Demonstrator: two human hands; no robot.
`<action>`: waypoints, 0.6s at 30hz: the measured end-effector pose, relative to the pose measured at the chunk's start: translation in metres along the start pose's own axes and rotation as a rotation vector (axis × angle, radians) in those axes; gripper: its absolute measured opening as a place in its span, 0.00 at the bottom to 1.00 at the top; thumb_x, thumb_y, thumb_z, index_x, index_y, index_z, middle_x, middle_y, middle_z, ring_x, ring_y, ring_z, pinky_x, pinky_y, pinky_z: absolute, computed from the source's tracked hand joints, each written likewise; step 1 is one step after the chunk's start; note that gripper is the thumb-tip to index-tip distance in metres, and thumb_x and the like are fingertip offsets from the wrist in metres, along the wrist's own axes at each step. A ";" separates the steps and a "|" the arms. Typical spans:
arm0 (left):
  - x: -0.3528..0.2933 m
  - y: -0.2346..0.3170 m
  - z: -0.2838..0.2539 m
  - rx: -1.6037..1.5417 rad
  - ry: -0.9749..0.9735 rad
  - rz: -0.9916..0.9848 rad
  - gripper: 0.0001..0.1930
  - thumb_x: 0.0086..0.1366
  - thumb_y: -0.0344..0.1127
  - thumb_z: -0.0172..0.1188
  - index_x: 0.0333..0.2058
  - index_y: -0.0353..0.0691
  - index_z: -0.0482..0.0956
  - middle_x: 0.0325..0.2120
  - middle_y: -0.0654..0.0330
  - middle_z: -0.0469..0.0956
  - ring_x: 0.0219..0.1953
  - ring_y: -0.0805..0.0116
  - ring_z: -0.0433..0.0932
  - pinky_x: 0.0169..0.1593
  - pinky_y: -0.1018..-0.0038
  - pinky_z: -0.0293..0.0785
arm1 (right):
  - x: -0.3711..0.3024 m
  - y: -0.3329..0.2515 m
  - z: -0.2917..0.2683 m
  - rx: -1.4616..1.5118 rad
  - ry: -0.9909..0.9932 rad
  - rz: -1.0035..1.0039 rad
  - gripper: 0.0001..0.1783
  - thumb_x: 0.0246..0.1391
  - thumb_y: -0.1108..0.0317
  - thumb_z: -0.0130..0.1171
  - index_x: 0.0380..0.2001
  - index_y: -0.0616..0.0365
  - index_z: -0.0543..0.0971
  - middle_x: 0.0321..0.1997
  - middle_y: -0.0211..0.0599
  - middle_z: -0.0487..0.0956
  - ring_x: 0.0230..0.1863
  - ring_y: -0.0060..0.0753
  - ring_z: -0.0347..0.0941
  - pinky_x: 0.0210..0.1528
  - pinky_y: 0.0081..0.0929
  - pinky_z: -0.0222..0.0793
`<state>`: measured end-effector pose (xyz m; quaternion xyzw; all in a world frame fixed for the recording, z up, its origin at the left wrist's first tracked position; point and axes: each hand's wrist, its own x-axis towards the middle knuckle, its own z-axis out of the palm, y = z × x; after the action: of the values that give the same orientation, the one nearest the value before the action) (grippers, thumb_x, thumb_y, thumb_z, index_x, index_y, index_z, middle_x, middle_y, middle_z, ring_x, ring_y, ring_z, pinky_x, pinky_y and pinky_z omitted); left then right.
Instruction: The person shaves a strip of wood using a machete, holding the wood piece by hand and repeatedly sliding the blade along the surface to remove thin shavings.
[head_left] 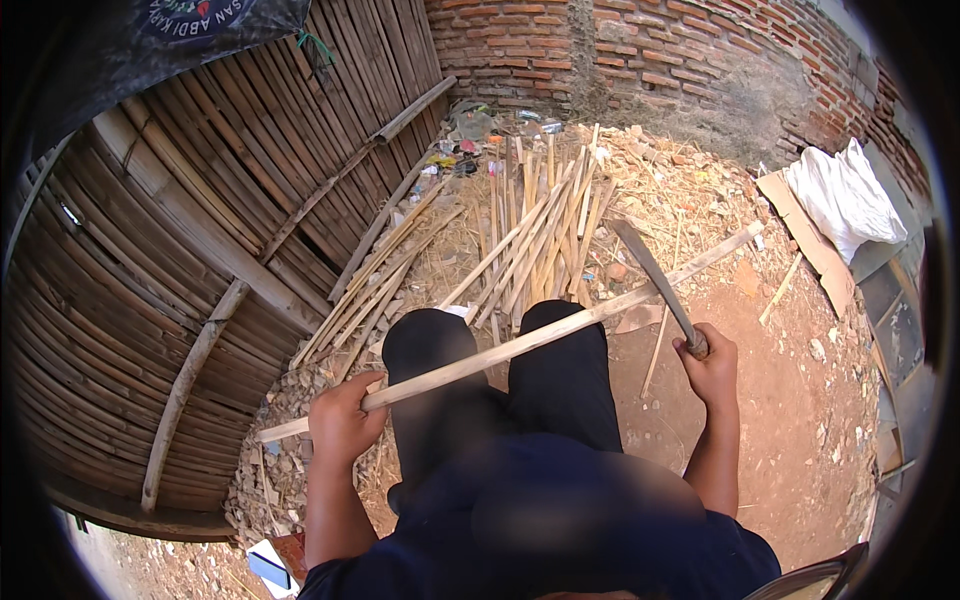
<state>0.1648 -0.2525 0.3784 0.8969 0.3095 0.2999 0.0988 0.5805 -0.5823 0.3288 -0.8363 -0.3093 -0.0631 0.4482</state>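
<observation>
The wooden stick [510,349] slants across the knees [430,345], far end to the right; the left hand [345,418] has its fingers wrapped round its near end. The right hand [712,368], fingers curled round the knife [650,265], is nearer the blade's crossing; contact is unclear.

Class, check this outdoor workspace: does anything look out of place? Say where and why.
Yes: colourful litter is scattered in the far corner, near the slatted wall and the heap of wooden strips. Its bright colours look odd against the pale rubble.
</observation>
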 end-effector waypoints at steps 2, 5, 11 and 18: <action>0.002 0.007 0.009 0.023 -0.024 0.000 0.18 0.54 0.34 0.70 0.46 0.47 0.90 0.28 0.56 0.87 0.31 0.51 0.88 0.41 0.60 0.84 | -0.013 -0.010 0.019 -0.019 -0.121 -0.128 0.15 0.53 0.67 0.79 0.37 0.64 0.84 0.22 0.37 0.75 0.26 0.27 0.70 0.32 0.31 0.69; 0.002 0.009 0.013 0.075 -0.064 -0.007 0.18 0.55 0.36 0.71 0.47 0.48 0.90 0.27 0.58 0.87 0.30 0.52 0.87 0.41 0.62 0.83 | -0.023 -0.015 0.040 -0.007 -0.254 -0.321 0.15 0.53 0.66 0.79 0.37 0.64 0.85 0.22 0.39 0.76 0.26 0.28 0.71 0.33 0.33 0.70; -0.011 -0.006 -0.002 0.100 -0.007 0.002 0.16 0.56 0.36 0.73 0.45 0.48 0.90 0.26 0.57 0.87 0.30 0.52 0.87 0.41 0.60 0.84 | -0.001 0.007 0.010 -0.069 -0.117 0.128 0.19 0.53 0.61 0.79 0.41 0.64 0.85 0.28 0.50 0.84 0.30 0.45 0.82 0.38 0.38 0.76; -0.018 -0.002 0.016 0.025 0.024 -0.003 0.15 0.55 0.33 0.74 0.44 0.45 0.90 0.27 0.53 0.87 0.30 0.51 0.88 0.37 0.60 0.83 | -0.016 -0.013 0.024 -0.027 -0.243 -0.051 0.20 0.52 0.61 0.80 0.42 0.62 0.86 0.32 0.51 0.86 0.33 0.51 0.84 0.40 0.38 0.77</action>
<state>0.1621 -0.2618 0.3563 0.8939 0.3158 0.3067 0.0844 0.5562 -0.5656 0.3183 -0.8357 -0.3815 0.0232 0.3944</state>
